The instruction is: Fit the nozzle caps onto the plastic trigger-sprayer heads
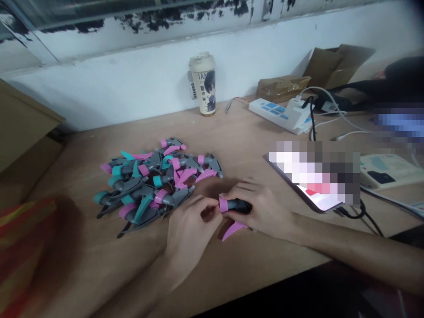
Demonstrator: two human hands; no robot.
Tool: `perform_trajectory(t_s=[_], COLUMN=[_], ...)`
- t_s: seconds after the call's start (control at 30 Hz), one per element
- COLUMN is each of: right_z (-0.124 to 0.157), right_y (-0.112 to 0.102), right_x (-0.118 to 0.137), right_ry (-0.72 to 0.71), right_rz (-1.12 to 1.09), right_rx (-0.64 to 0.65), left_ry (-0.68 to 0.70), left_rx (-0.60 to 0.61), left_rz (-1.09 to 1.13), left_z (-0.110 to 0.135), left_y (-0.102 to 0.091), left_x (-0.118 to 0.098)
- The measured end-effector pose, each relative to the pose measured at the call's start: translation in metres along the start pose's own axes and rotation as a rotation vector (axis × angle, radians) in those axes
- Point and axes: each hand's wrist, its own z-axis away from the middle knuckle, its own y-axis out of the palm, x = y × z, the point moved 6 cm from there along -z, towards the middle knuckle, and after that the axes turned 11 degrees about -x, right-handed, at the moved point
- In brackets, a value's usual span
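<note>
My right hand [265, 207] is wrapped round a dark grey spray-trigger head [239, 206] with a pink collar and a pink lever that sticks out below the hand. My left hand [190, 225] pinches the pink collar end of the same piece. Both hands rest on the wooden table [232, 265] near its front edge. Just to the left lies a pile of several grey spray-trigger heads [155, 181] with pink and teal parts.
A phone [318, 194] with a lit screen lies right of my hands, with a cable at its end. Farther back stand a coffee cup [202, 84], a white power strip [281, 114] with cables, cardboard pieces and a white device [387, 170]. A cardboard box [23, 128] stands left.
</note>
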Motion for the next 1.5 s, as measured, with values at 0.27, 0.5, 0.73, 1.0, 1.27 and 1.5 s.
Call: perform_trajectory(t_s=[0.27, 0.5, 0.73, 1.0, 1.27, 1.5], right_z=[-0.003, -0.006, 0.001, 0.002, 0.001, 0.001], right_y=[-0.012, -0.02, -0.009, -0.006, -0.005, -0.006], right_x=[-0.002, -0.012, -0.011, -0.008, -0.009, -0.01], right_ry=[0.038, 0.248, 0.241, 0.232, 0.195, 0.205], right_rz=[0.075, -0.198, -0.4, -0.456, -0.453, -0.431], right_rx=[-0.06, -0.095, -0.043, -0.051, -0.069, -0.054], left_ry=[-0.051, -0.354, -0.367, -0.222, 0.033, 0.164], left_rx=[-0.122, 0.083, 0.195, -0.021, -0.149, -0.235], left_rz=[-0.002, 0.658, 0.759, 0.651, 0.508, 0.388], left_z=[-0.009, -0.013, -0.012, -0.003, -0.002, 0.0], left_y=[-0.013, -0.002, 0.001, -0.006, -0.011, -0.021], left_x=[0.014, 0.025, 0.016, 0.013, 0.006, -0.005])
